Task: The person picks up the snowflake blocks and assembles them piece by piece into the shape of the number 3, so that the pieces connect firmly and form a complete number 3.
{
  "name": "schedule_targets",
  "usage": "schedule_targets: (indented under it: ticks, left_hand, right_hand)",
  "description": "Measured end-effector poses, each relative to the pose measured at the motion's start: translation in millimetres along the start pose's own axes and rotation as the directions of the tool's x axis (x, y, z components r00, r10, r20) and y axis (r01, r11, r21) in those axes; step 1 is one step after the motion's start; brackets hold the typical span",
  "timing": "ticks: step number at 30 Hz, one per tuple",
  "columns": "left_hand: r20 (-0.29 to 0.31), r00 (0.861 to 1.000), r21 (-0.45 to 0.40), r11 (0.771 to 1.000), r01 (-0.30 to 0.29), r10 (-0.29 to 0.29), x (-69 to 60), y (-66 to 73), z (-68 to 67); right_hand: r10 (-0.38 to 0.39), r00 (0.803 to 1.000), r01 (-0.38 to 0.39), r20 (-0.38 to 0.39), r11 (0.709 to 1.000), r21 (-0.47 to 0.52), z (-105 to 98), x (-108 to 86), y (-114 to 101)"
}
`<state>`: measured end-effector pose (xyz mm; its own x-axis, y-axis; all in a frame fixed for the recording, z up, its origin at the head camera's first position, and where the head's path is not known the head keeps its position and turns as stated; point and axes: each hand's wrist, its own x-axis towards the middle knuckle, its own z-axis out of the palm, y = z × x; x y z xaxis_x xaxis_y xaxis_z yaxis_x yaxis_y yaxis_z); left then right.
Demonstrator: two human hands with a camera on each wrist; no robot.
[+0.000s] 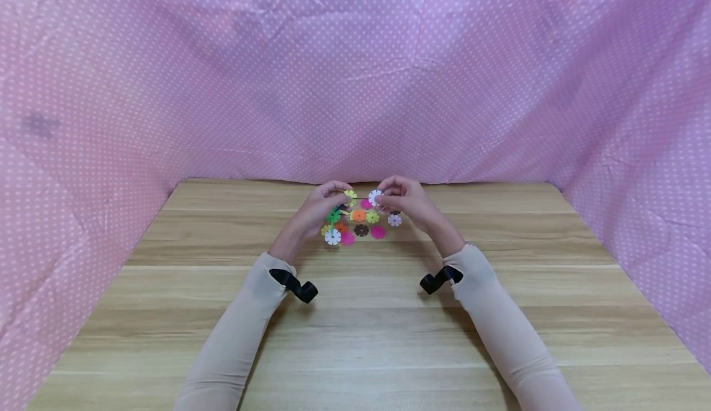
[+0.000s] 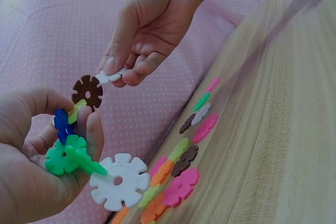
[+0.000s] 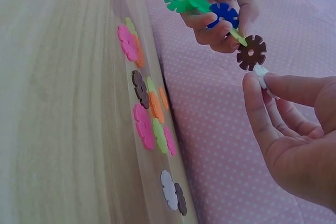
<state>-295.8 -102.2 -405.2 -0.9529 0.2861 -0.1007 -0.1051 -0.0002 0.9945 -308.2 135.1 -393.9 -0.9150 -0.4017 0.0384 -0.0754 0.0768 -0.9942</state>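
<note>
My left hand (image 1: pixel 318 208) grips a chain of notched plastic snowflake discs above the table. In the left wrist view the chain runs from a large white disc (image 2: pixel 132 171) through green discs (image 2: pixel 56 160) to a blue disc (image 2: pixel 62 127) and a yellow disc (image 2: pixel 77 112). A brown disc (image 2: pixel 79 88) stands at its far end. Thumb and fingers of my right hand (image 1: pixel 412 203) pinch another white disc (image 3: pixel 259 75), whose edge meets the brown disc. Whether their notches are fully interlocked, I cannot tell.
Several loose discs lie on the wooden table (image 1: pixel 355 324) below the hands, among them a pink disc (image 1: pixel 378 232), an orange disc (image 3: pixel 156 105), a brown disc (image 3: pixel 139 88) and a white disc (image 3: pixel 168 190). A pink dotted cloth (image 1: pixel 355 90) hangs behind the table and along its sides.
</note>
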Motion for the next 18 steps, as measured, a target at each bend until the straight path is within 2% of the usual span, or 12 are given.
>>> schedule_targets:
  ticks: [8,18]
  left_hand:
    - [0.008,1.000,0.008,1.000,0.000,0.000,0.2,-1.3,2.1]
    - [-0.009,1.000,-0.002,1.000,0.007,-0.007,0.3,0.1,4.2]
  right_hand:
    - [0.006,1.000,-0.006,0.024,1.000,0.015,1.8,0.2,1.3]
    - [-0.011,1.000,0.011,0.005,1.000,0.022,3.5,0.8,3.5]
